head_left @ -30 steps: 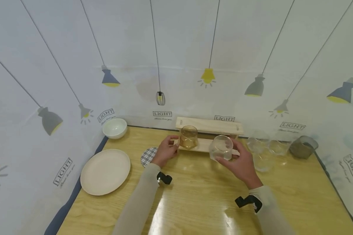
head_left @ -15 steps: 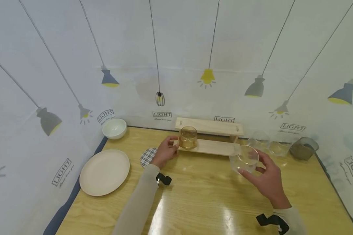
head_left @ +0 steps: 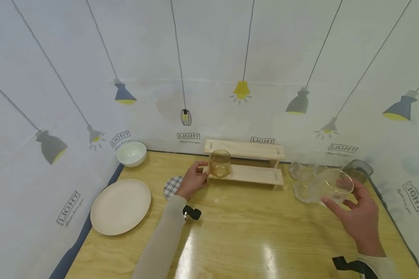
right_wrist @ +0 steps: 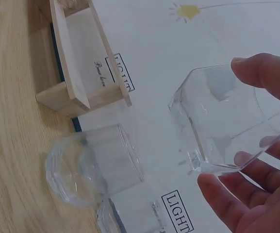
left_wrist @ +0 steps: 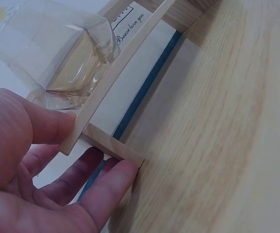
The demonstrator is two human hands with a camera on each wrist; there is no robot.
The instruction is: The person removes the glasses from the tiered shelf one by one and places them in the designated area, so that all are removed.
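With the fingers and thumb of my right hand (head_left: 361, 213) I hold a clear glass (right_wrist: 222, 116) in the air, tilted, above other clear glasses on the right of the table. My left hand (head_left: 193, 180) grips the left end of a two-step wooden shelf (head_left: 255, 175); in the left wrist view the thumb lies against the plank's end and the fingers reach below, by the leg (left_wrist: 113, 145). On the left of the lower step stands an amber glass (head_left: 220, 163), close to that thumb. The held glass overlaps some of the glasses behind it in the head view.
Several clear glasses (head_left: 304, 192) and a smoky grey glass (head_left: 362, 170) stand at the back right. At the left are a cream plate (head_left: 120, 207), a pale bowl (head_left: 131, 154) and a checked round coaster (head_left: 172, 186). A lamp-printed wall covering (head_left: 209, 58) encloses the table.
My right hand has carried the clear glass from the right part of the shelf's lower step rightward, over to the other glasses. The left hand has stayed at the shelf's end.
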